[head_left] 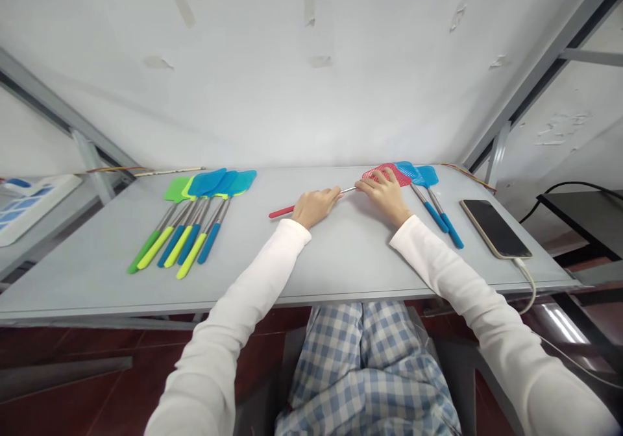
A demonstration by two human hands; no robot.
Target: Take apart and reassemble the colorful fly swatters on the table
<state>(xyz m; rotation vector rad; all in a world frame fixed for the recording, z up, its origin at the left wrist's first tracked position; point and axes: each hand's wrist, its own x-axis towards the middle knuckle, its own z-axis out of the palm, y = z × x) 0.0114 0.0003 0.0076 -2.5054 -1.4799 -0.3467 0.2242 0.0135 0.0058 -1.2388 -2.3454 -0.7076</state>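
Red mesh-headed, metal-shafted flyswatter: your 12 o'clock; apparently mid-handling.
Your left hand: gripping its shaft.
Your right hand: curled over its head; grip unclear.
Unheld: blue metal-shafted flyswatters, 2 o'clock; green-yellow-blue bunch, 10 o'clock; done or waiting, unclear.

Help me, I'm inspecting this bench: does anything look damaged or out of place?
The white wall looks scruffy, with torn, tape-like scraps stuck on it. The cabled smartphone seems out of place beside two blue fly swatters. The red fly swatter, partly covered, shows no clear damage.
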